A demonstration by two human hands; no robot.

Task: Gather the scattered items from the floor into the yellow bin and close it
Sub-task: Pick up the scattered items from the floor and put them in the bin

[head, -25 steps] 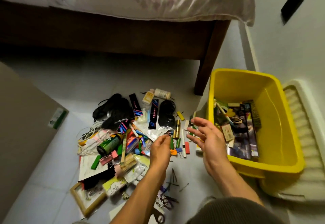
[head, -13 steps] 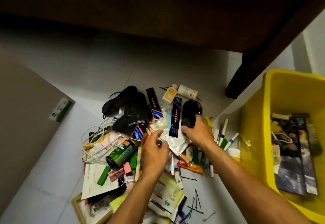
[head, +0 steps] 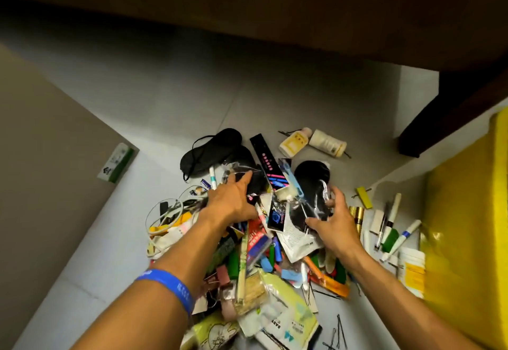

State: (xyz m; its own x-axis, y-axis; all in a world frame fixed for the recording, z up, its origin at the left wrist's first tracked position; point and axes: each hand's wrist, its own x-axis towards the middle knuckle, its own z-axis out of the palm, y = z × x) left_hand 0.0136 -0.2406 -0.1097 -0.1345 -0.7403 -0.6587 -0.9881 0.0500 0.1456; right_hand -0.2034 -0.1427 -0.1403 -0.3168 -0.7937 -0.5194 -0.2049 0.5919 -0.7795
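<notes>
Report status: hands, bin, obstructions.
Left hand reaching into the floor pile, fingers extended. Right hand gripping a clear packet. Yellow bin at right, nothing blocking.

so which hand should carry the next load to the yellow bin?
Probably right. The right hand already grips a clear packet and is nearer the yellow bin; the left hand reaches the pile's far side.
</notes>
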